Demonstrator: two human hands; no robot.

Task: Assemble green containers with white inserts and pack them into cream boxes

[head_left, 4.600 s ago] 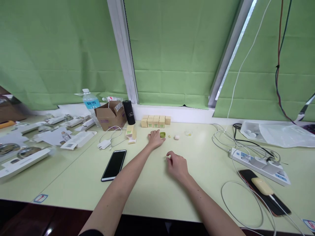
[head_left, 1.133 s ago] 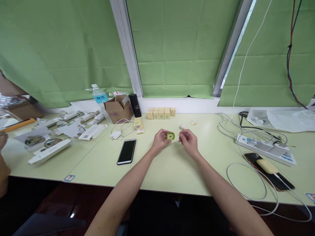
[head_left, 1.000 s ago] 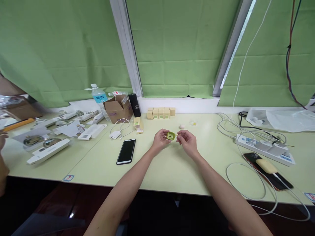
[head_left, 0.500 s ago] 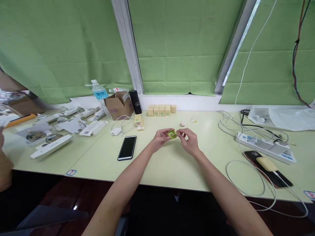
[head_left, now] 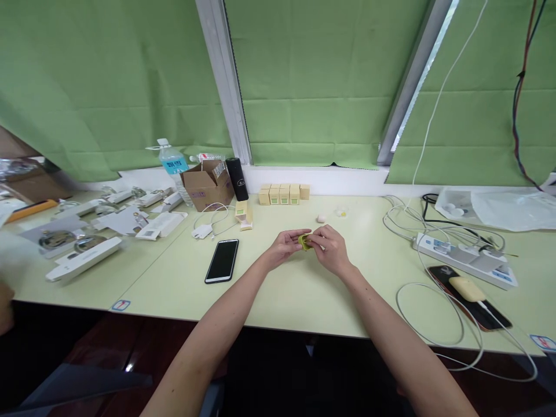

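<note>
Between my hands is a small olive-green hollow case [head_left: 304, 244], raised over the table, its inside partly hidden by fingers. My left hand [head_left: 281, 247] holds it from the left, with thumb and fingertips at its side. The fingers of my right hand [head_left: 332, 248] are pinched together at its right side and opening; I cannot tell if anything small is between them. Beyond the hands lie a small pale pink piece [head_left: 321, 218] and a clear plastic piece with a yellow spot [head_left: 341, 212].
Small cream boxes [head_left: 284, 194] stand in a row by the wall. To the left lie a phone [head_left: 222, 261], a white charger [head_left: 202, 231] and a cardboard box [head_left: 207, 188]. A power strip [head_left: 467, 260] and cables are on the right. Another person's arm [head_left: 5, 304] shows far left.
My right hand has moved left, its fingers now over the case's opening. The green case has turned, so less of its inside shows. The view has shifted slightly.
</note>
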